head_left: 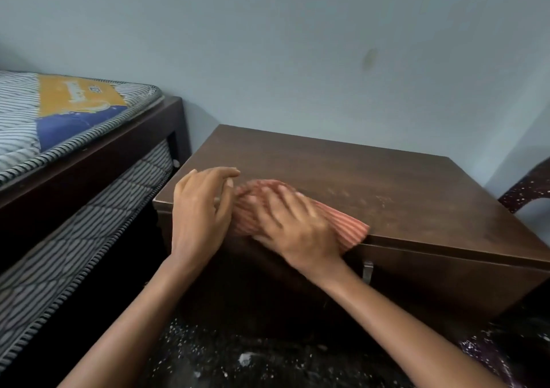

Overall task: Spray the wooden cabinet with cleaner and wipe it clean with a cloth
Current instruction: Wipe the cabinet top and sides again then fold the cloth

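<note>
A low, dark brown wooden cabinet [372, 179] stands against the grey-blue wall. On its top, near the front edge, lies an orange striped cloth [345, 224]. My right hand [294, 227] presses flat on the cloth with its fingers spread; it is blurred by motion. Just left of the cloth, my left hand [202, 206] rests at the cabinet's front left corner with relaxed fingers and holds nothing. Pale smears show on the wood to the right of the cloth. No spray bottle is in view.
A bed with a striped mattress [59, 125] in a dark wooden frame stands close on the left. A dark speckled chair [523, 188] sits at the right edge. A metal latch [368, 271] hangs on the cabinet's front. The dark floor below is speckled white.
</note>
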Motion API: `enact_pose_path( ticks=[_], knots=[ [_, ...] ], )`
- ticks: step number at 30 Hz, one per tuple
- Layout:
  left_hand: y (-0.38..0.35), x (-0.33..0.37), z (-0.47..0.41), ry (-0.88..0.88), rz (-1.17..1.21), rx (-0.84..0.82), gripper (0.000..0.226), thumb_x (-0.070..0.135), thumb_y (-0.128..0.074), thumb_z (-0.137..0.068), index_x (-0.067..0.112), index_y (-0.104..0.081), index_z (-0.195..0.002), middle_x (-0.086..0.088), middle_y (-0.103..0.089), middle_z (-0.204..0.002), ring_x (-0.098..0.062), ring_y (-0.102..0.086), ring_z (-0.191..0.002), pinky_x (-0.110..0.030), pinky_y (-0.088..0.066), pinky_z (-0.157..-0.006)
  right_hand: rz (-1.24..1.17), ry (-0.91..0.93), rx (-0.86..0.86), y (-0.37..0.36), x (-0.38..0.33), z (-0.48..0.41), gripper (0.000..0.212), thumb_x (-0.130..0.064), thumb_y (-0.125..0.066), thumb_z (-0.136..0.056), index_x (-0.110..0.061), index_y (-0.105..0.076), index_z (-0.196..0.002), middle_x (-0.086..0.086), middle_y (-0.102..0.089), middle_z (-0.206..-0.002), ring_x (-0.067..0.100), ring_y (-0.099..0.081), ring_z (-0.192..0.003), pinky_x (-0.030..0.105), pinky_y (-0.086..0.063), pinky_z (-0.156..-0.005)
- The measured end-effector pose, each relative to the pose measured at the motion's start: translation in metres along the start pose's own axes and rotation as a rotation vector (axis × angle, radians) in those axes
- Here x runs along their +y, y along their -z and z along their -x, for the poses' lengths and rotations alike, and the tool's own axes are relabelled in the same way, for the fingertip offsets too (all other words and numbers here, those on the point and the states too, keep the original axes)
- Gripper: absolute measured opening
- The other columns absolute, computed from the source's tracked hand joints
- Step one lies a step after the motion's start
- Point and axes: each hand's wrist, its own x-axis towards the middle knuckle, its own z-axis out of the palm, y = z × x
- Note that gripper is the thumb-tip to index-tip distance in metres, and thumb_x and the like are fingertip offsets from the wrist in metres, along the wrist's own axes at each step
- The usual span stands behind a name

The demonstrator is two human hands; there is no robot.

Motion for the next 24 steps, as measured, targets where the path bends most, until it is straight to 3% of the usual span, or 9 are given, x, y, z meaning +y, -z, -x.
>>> enact_pose_path(
  ticks=[4,7,9,11,13,15,17,21,24],
  knots=[
    [-0.003,-0.011,-0.013,-0.123,-0.186,-0.019,0.019,0.016,-0.048,-0.091,0.015,-0.066,-0.097,0.002,-0.07,-0.095,-0.014,-0.061,-0.094,-0.034,-0.027,-0.103,0.041,-0.188,-0.056,0.029,0.073,0.068,0.063,-0.058,-0.035,-0.092,-0.01,-0.05,-0.129,0.009,-0.06,-0.127,0.026,-0.06,-0.114,0.038,-0.046,-0.095],
    [-0.006,-0.02,-0.029,-0.083,-0.246,-0.062,0.019,0.019,-0.047,-0.091,0.016,-0.066,-0.095,0.0,-0.071,-0.093,-0.021,-0.065,-0.091,-0.039,-0.029,-0.103,-0.066,-0.482,-0.207,0.057,0.125,0.109,0.076,-0.064,-0.015,-0.091,-0.009,-0.05,-0.131,0.013,-0.058,-0.128,0.03,-0.059,-0.114,0.042,-0.047,-0.091],
    [-0.009,-0.026,-0.038,-0.052,-0.309,-0.123,0.018,0.021,-0.048,-0.091,0.018,-0.065,-0.095,0.001,-0.071,-0.096,-0.022,-0.064,-0.095,-0.043,-0.026,-0.105,-0.167,-0.662,-0.32,0.071,0.154,0.121,0.091,-0.075,-0.003,-0.082,-0.014,-0.044,-0.137,0.007,-0.046,-0.141,0.022,-0.043,-0.13,0.042,-0.035,-0.104],
    [-0.013,-0.03,-0.043,0.012,-0.361,-0.221,0.017,0.025,-0.049,-0.093,0.02,-0.064,-0.099,0.002,-0.069,-0.102,-0.023,-0.059,-0.105,-0.047,-0.02,-0.108,-0.28,-0.741,-0.47,0.073,0.167,0.113,0.106,-0.084,0.006,-0.068,-0.02,-0.027,-0.145,-0.004,-0.021,-0.153,0.01,-0.016,-0.141,0.036,-0.014,-0.114],
    [-0.016,-0.031,-0.045,0.066,-0.401,-0.313,0.022,0.032,-0.048,-0.092,0.023,-0.062,-0.107,0.003,-0.066,-0.11,-0.022,-0.052,-0.115,-0.05,-0.014,-0.111,-0.31,-0.715,-0.619,0.062,0.163,0.088,0.11,-0.085,0.014,-0.059,-0.024,-0.009,-0.147,-0.011,0.003,-0.151,0.011,0.001,-0.143,0.038,-0.001,-0.115],
    [-0.018,-0.033,-0.045,0.051,-0.425,-0.383,0.029,0.037,-0.044,-0.094,0.027,-0.058,-0.118,0.005,-0.062,-0.12,-0.02,-0.045,-0.124,-0.051,-0.009,-0.113,-0.345,-0.628,-0.701,0.046,0.146,0.052,0.094,-0.078,0.011,-0.071,-0.026,-0.002,-0.147,-0.01,0.01,-0.152,0.016,0.01,-0.143,0.041,0.005,-0.114],
    [-0.019,-0.036,-0.047,0.0,-0.425,-0.429,0.036,0.039,-0.038,-0.096,0.029,-0.053,-0.127,0.008,-0.056,-0.129,-0.017,-0.039,-0.131,-0.049,-0.008,-0.114,-0.405,-0.565,-0.734,0.025,0.124,0.009,0.071,-0.062,-0.002,-0.089,-0.023,-0.002,-0.148,-0.005,0.008,-0.156,0.02,0.013,-0.143,0.043,0.009,-0.114],
    [-0.02,-0.042,-0.048,-0.005,-0.348,-0.421,0.054,0.047,-0.024,-0.093,0.026,-0.04,-0.139,0.003,-0.044,-0.144,-0.021,-0.031,-0.138,-0.045,-0.018,-0.114,-0.484,-0.43,-0.719,-0.022,0.073,-0.081,0.06,-0.055,-0.013,-0.096,-0.028,-0.004,-0.149,-0.001,0.003,-0.158,0.027,0.01,-0.144,0.048,0.007,-0.114],
    [-0.019,-0.044,-0.046,0.057,-0.277,-0.313,0.066,0.055,-0.012,-0.087,0.03,-0.026,-0.145,0.0,-0.026,-0.154,-0.023,-0.013,-0.145,-0.049,-0.005,-0.116,-0.536,-0.223,-0.578,-0.028,0.025,-0.131,0.053,-0.045,-0.03,-0.097,-0.03,-0.019,-0.147,0.002,-0.016,-0.156,0.03,-0.008,-0.144,0.049,-0.01,-0.114]
  ],
)
